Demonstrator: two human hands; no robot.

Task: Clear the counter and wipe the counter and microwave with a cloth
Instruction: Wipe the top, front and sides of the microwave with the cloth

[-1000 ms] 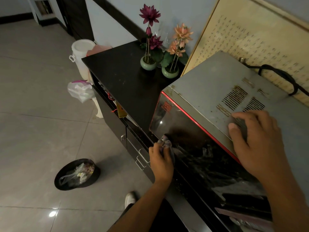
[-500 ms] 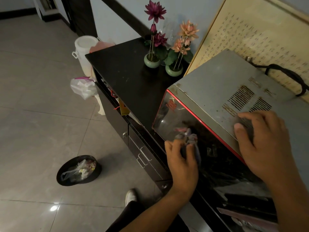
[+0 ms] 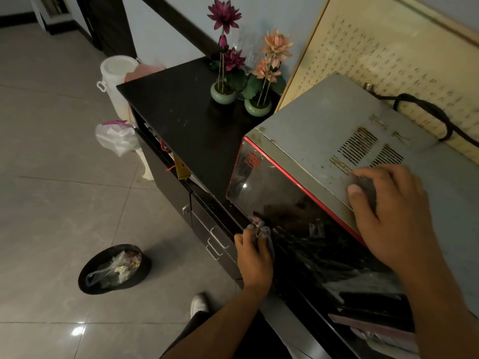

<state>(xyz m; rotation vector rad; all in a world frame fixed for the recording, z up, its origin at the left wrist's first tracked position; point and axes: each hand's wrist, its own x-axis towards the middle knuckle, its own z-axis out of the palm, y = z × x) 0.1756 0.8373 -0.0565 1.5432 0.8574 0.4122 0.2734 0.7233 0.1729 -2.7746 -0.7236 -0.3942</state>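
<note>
**Microwave door wipe, head view**

Microwave (image 3: 324, 141) sits on the right part of the black counter (image 3: 181, 117). Its long axis runs from upper left to lower right in the frame. The dark glass door, edged in red, faces lower left toward the floor; the grey metal top faces up, with vent slots near the right side. A black cord (image 3: 430, 112) lies looped at the back edge of the top, against a cream panel covered in rows of small script (image 3: 388, 47).

Left hand (image 3: 255, 257): fingers curled closed around a bunched greyish cloth (image 3: 260, 228), which sticks out above the knuckles. Cloth is pressed to the lower left part of the door glass, close to the counter's front edge. Forearm enters from the bottom of the frame.

Right hand (image 3: 391, 218): laid palm down on the microwave top at its front edge, fingers spread and slightly bent over the vent slots, thumb near the red trim. It holds nothing.

Counter, left of the microwave: bare dark surface with light specks. Two small green pots with artificial lotus flowers, one purple (image 3: 223, 92) and one peach (image 3: 258, 106), stand near the wall, just beside each other.

Floor: a black bin (image 3: 114, 269) with a plastic liner and scraps inside, a white lidded bucket (image 3: 116, 79) at the counter's far end, a tied plastic bag (image 3: 116, 137) beside the cabinet. One white shoe (image 3: 198, 304) shows near the bottom.
</note>
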